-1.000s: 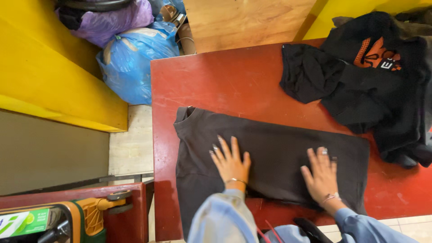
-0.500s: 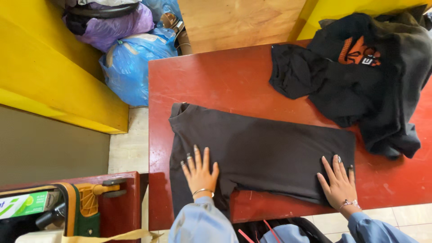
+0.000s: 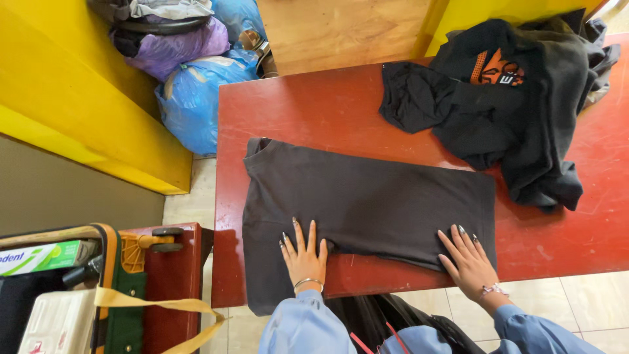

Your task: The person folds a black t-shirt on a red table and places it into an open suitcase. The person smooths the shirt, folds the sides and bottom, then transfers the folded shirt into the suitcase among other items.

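A dark brown T-shirt (image 3: 367, 196) lies folded lengthwise on a red table (image 3: 314, 111), its collar at the left and one sleeve hanging over the near edge. My left hand (image 3: 303, 252) lies flat on its near left part, fingers spread. My right hand (image 3: 466, 259) rests flat on its near right corner, at the table's front edge. Neither hand grips anything. Both arms wear light blue sleeves, with bracelets at the wrists.
A heap of black clothes (image 3: 517, 98) with an orange print covers the table's far right. Blue (image 3: 193, 98) and purple (image 3: 173, 42) bags sit on the floor at far left beside a yellow wall (image 3: 72, 105). An open suitcase (image 3: 105, 288) stands at near left.
Both hands slid towards me across the shirt, from its middle to its near edge, the left one also leftward. The view shifted a little.
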